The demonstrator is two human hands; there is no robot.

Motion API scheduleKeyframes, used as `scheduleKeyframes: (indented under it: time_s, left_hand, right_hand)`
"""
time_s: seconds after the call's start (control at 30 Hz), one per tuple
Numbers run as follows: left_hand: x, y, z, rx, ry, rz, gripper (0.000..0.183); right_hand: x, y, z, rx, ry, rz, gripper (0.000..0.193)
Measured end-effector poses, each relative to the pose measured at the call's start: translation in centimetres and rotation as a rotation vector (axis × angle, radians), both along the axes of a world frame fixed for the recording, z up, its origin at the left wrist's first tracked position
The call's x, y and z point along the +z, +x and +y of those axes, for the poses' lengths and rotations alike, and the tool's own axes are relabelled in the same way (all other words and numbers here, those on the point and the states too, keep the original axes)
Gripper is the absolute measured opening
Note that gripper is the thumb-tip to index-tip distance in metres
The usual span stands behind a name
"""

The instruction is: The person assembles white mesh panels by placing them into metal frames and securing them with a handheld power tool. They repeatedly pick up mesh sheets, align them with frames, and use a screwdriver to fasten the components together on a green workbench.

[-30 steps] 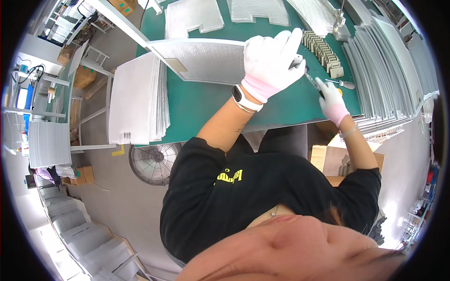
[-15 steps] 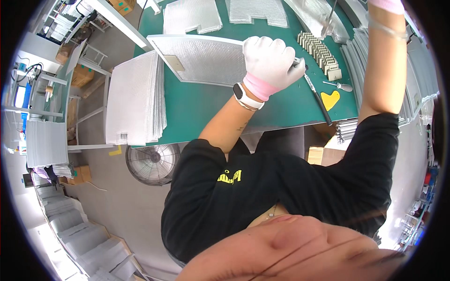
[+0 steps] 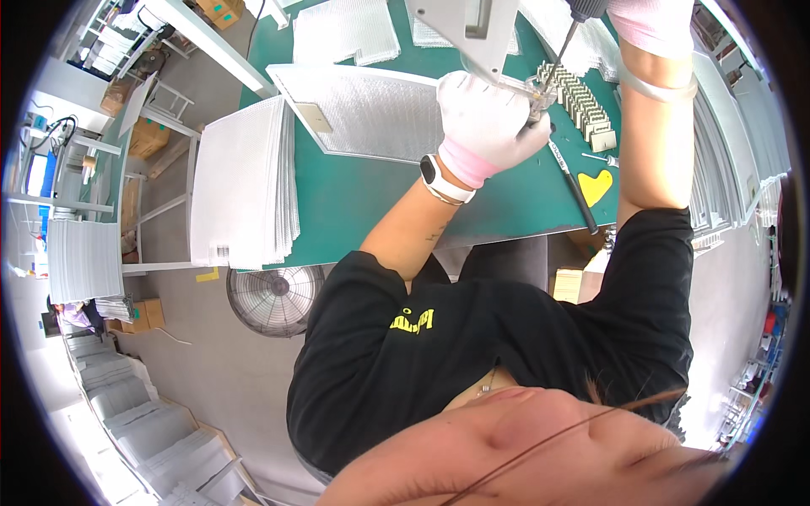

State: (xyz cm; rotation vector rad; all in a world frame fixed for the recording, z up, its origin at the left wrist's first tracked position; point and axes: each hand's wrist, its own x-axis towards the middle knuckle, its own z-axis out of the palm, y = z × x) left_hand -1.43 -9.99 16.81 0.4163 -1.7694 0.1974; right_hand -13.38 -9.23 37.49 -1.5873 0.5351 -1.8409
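Silver-framed textured panel [image 3: 371, 111] clasped by curled white-gloved left hand [image 3: 488, 120] | white-gloved right hand [image 3: 652, 25] cropped, grip untellable | fastening by dark-grey driver [image 3: 587, 8] seemingly unfinished

We are in a workshop or factory space: on or above a green workbench [image 3: 363, 202] we see a framed panel [image 3: 380, 110], a hammer [image 3: 575, 190], a screwdriver [image 3: 603, 159] and a power driver [image 3: 586, 8]. Around us are stacked sheets [image 3: 240, 185], cardboard boxes [image 3: 152, 137] and a big floor fan [image 3: 278, 291] on bare grey floor [image 3: 219, 363].
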Motion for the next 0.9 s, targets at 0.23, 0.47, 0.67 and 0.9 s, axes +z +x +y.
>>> scheduleKeyframes:
  time_s: [0.23,0.47,0.67,0.9]
  left_hand:
    - [0.1,-0.2,-0.2,-0.163,0.116,0.024,0.015]
    - [0.3,0.0,0.0,-0.186,0.143,0.042,0.021]
    - [-0.8,-0.1,0.1,-0.203,0.213,-0.018,0.018]
    - [-2.2,0.5,0.3,-0.273,0.333,-0.015,0.036]
  right_hand:
    - [-4.7,0.6,-2.3,0.527,0.101,0.082,0.032]
    - [-7.7,-0.9,-3.3,0.586,0.243,-0.321,0.031]
    - [-8.8,-1.4,-4.3,0.566,0.2,-0.371,0.028]
    - [-8.1,-1.2,-3.6,0.548,0.158,-0.353,0.025]
